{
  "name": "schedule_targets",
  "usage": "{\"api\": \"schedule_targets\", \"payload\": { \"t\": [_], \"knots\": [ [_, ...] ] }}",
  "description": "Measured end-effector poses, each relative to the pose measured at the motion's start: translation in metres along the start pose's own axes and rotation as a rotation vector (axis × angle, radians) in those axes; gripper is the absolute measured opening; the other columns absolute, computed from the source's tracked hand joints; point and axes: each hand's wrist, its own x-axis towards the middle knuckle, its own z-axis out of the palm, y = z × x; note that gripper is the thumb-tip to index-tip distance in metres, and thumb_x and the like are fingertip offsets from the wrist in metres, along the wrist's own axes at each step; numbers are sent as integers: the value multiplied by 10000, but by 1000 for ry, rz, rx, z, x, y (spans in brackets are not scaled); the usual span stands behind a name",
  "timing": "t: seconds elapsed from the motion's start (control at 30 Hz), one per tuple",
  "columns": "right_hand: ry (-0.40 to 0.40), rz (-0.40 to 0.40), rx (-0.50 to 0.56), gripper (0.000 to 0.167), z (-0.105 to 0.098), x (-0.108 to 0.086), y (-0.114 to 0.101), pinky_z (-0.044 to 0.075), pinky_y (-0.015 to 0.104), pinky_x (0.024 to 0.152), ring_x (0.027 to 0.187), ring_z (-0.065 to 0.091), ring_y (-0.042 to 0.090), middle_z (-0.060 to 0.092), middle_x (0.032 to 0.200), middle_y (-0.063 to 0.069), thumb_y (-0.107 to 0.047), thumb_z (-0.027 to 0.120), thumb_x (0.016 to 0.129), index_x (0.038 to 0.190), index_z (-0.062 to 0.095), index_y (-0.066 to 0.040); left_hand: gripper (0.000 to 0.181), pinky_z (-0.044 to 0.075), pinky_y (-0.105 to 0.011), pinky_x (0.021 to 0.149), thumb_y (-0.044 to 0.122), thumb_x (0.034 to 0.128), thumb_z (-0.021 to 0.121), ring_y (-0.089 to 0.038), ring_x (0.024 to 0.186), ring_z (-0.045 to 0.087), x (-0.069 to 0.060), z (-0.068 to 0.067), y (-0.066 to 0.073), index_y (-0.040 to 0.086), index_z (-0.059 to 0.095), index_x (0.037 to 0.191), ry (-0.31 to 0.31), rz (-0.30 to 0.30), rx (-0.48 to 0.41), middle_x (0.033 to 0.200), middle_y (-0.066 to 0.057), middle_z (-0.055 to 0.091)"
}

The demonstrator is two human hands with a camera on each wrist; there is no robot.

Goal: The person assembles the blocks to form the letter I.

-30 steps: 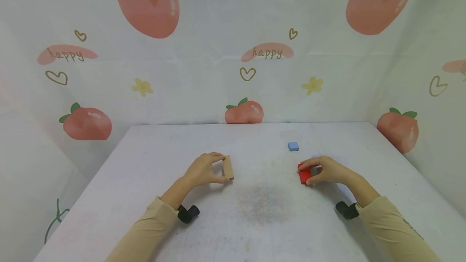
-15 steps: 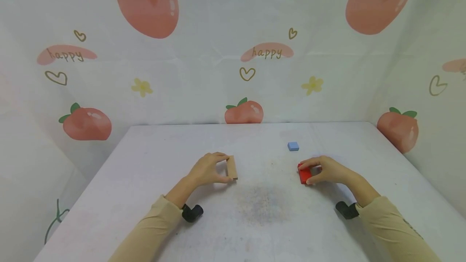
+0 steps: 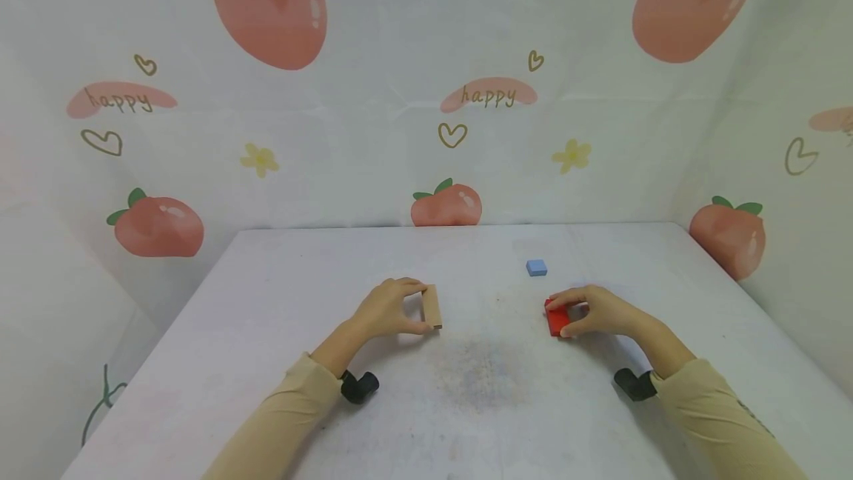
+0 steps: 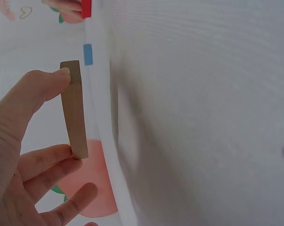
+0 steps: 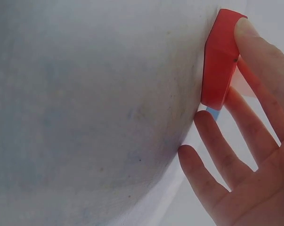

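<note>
My left hand (image 3: 386,310) pinches a flat, oblong wooden block (image 3: 432,307) by its two ends, thumb at the near end and fingers at the far end. In the left wrist view, this block (image 4: 75,113) appears lifted a little off the tabletop, with a shadow beside it. To the right, my right hand (image 3: 600,312) grips a red block (image 3: 557,322) between thumb and fingers. The right wrist view has the red block (image 5: 221,59) against the table, its lower fingers spread loosely. Behind the red block lies a small blue block (image 3: 536,268), touched by neither hand.
Both hands work over a white table (image 3: 320,258) with a dark smudged patch (image 3: 483,375) between the forearms. A patterned cloth backdrop (image 3: 373,58) rises along its far edge. Each wrist carries a black camera mount (image 3: 360,387).
My left hand has slid steadily to the right with the wooden block, toward the red one. The right hand, the red block and the blue block have stayed in place.
</note>
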Motion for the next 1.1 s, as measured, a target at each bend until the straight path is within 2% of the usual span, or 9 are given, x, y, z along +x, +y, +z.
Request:
{"api": "schedule_targets", "payload": {
  "t": [0.37,0.7,1.1],
  "knots": [
    [2,-3,-7,410,0,0,2,465,531,942,1137,515,392,595,1230,209,-191,766,749,1127,666,-69,661,435,-453,1000,395,705,778,-308,1190,539,8,6,1,102,590,1266,-28,7,0,1300,-87,584],
    [3,-7,-6,409,0,1,2,461,535,944,1141,517,394,597,1232,206,-193,767,748,1125,668,-69,662,415,-440,1031,394,701,780,-302,1211,526,15,9,7,103,592,1266,-45,10,-18,1296,-78,590],
    [-5,4,-6,415,0,1,2,455,540,948,1143,512,399,592,1235,214,-189,772,742,1125,667,-67,662,406,-431,1037,402,712,772,-297,1210,529,22,13,15,106,585,1274,-64,26,2,1304,-87,581]
  ]
}}
